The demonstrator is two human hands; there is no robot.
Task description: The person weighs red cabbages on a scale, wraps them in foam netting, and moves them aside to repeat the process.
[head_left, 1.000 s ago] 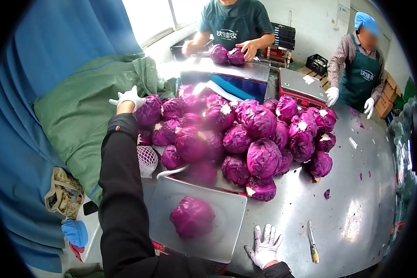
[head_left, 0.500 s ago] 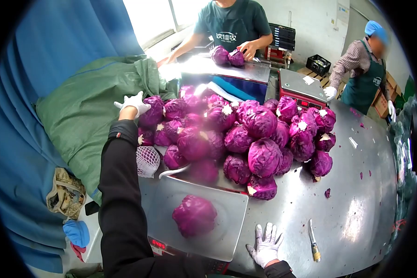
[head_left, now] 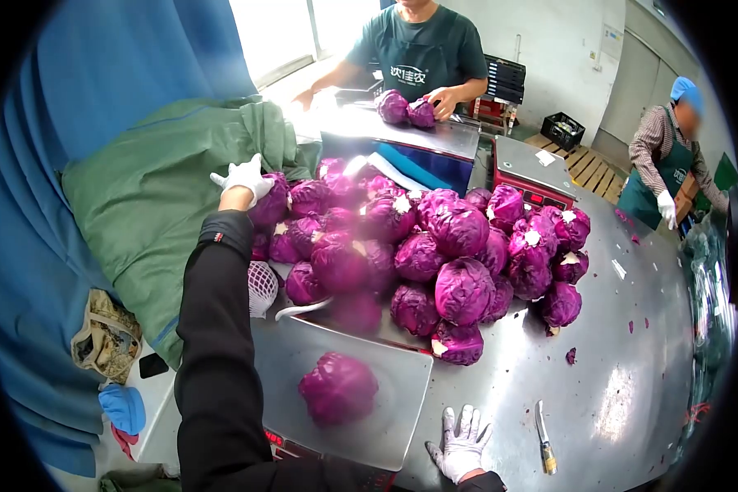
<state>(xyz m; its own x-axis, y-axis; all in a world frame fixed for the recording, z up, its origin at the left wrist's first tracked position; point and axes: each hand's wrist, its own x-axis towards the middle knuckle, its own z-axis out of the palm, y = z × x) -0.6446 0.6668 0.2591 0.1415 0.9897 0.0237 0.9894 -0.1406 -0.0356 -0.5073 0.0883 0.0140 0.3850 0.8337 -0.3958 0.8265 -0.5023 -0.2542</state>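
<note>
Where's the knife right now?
Head view, lower right: the knife lies flat on the steel table, just right of the gloved right hand, apart from it.

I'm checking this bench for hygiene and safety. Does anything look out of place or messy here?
A knife lies loose on the steel table, beside the right hand. Also, purple leaf scraps are scattered on the bare steel right of the cabbage pile. Nothing else stands out.

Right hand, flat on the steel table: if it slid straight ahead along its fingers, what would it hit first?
Probably the red cabbage at the pile's near edge; only bare table lies between it and the right hand. The scale pan sits just left of that line.
</note>
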